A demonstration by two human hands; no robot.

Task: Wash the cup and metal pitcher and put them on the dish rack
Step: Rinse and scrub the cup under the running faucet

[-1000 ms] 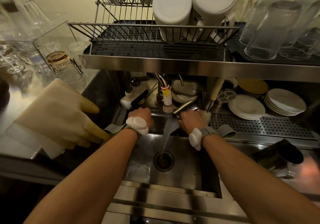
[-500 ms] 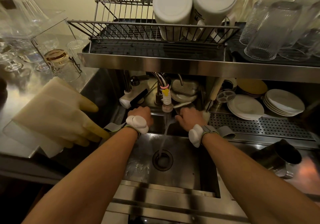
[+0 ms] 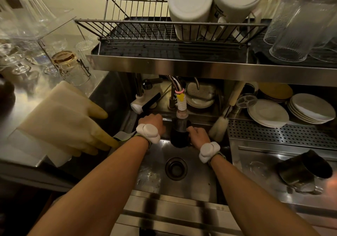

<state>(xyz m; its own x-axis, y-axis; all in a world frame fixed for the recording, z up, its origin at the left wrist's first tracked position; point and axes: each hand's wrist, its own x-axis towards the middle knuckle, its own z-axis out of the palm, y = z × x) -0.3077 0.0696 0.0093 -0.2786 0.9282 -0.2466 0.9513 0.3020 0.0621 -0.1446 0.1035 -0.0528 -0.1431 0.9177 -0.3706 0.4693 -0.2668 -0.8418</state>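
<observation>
Head view, right hand gripping dark cup under faucet, left hand just beside — its grip unclear

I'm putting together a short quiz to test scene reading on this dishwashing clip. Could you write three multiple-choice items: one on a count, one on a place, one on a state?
1. How many white containers stand upside down in the dish rack?
A) two B) four C) none

2. Where is the dark cup?
A) in the dish rack B) just under the faucet nozzle, over the sink C) lying on the sink floor

3. How is the metal pitcher placed?
A) upright in the sink B) upside down in the dish rack C) on its side on the counter right of the sink

Answers:
1 A: two white bases face up side by side.
2 B: the right hand grips the cup below the nozzle.
3 C: its dark mouth faces sideways.
</observation>
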